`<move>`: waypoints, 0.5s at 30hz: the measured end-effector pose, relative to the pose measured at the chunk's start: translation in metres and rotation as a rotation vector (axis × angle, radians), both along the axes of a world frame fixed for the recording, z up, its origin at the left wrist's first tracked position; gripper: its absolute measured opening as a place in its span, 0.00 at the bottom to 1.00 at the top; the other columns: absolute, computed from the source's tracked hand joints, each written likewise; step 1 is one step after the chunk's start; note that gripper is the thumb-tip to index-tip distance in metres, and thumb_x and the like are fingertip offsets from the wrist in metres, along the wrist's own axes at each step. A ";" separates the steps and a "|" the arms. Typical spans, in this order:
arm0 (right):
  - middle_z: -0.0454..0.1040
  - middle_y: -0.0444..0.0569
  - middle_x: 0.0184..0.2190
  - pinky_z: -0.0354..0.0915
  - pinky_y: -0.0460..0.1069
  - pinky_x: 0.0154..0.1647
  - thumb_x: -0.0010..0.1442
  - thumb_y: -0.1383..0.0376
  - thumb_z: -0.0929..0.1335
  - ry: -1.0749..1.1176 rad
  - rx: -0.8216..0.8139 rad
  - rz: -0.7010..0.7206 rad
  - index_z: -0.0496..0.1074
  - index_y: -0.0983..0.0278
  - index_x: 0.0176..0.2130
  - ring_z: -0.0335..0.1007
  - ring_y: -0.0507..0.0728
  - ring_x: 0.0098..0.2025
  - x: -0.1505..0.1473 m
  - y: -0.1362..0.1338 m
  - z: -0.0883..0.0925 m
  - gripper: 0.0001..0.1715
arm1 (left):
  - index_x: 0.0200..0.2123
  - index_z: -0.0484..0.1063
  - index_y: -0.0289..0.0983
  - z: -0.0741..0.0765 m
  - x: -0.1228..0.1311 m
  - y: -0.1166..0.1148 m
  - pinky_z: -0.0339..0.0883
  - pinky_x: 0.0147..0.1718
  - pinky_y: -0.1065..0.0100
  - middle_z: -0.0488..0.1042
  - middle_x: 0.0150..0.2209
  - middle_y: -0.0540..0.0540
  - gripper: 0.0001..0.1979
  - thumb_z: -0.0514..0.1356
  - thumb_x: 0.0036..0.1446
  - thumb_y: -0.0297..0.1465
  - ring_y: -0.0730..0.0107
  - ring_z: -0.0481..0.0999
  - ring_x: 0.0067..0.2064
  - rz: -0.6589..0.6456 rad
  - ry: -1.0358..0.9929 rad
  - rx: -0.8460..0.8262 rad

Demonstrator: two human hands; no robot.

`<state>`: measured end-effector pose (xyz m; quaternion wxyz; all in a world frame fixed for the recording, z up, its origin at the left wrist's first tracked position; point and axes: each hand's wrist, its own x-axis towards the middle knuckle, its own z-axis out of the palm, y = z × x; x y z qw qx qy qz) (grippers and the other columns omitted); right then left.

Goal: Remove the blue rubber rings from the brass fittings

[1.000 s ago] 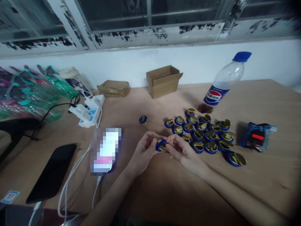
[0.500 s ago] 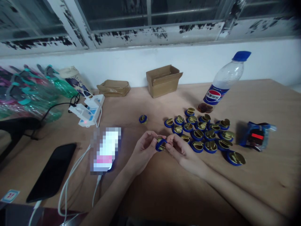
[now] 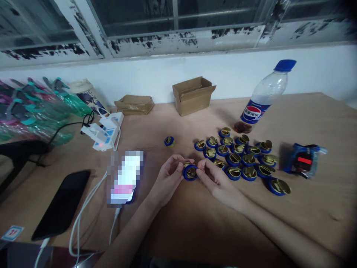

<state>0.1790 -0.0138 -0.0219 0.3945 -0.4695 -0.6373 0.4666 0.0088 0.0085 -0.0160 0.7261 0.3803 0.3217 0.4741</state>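
Note:
Between both hands, a little above the table, is a round gold-coloured metal piece with a blue rim, tilted so its ring faces me. My left hand pinches its left side between thumb and fingers. The thumb and fingertips of my right hand close on the right edge. To the right, several similar blue-rimmed gold pieces lie grouped on the table, most with a flat gold bar or disc standing across the top. One more single piece lies apart, beyond my left hand.
A small open cardboard box and a flattened brown packet stand by the wall. A cola bottle and a blue wrapper are on the right. Two phones, a lit one and a dark one, and a power strip lie left.
The held piece has turned between my fingers, so its blue ring now shows rounder and faces me more. Both hands stay in nearly the same place.

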 end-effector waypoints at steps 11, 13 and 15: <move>0.59 0.43 0.29 0.56 0.46 0.28 0.66 0.59 0.60 -0.008 0.045 -0.014 0.60 0.61 0.35 0.56 0.51 0.30 0.004 0.000 0.005 0.10 | 0.48 0.69 0.38 -0.002 -0.005 0.003 0.66 0.47 0.65 0.76 0.50 0.39 0.14 0.60 0.60 0.37 0.63 0.75 0.50 0.004 0.163 0.133; 0.59 0.43 0.29 0.57 0.46 0.29 0.66 0.58 0.60 0.009 0.047 -0.045 0.60 0.61 0.35 0.56 0.51 0.30 0.004 0.000 0.006 0.10 | 0.48 0.70 0.38 0.000 -0.005 0.004 0.66 0.48 0.64 0.76 0.49 0.39 0.14 0.58 0.61 0.37 0.61 0.74 0.51 0.024 0.234 0.165; 0.59 0.43 0.29 0.57 0.47 0.29 0.66 0.59 0.60 0.012 0.051 -0.078 0.60 0.61 0.35 0.56 0.51 0.30 0.004 0.001 0.006 0.09 | 0.47 0.70 0.37 0.004 -0.005 0.004 0.66 0.48 0.64 0.77 0.47 0.40 0.13 0.59 0.60 0.36 0.62 0.75 0.50 0.080 0.335 0.211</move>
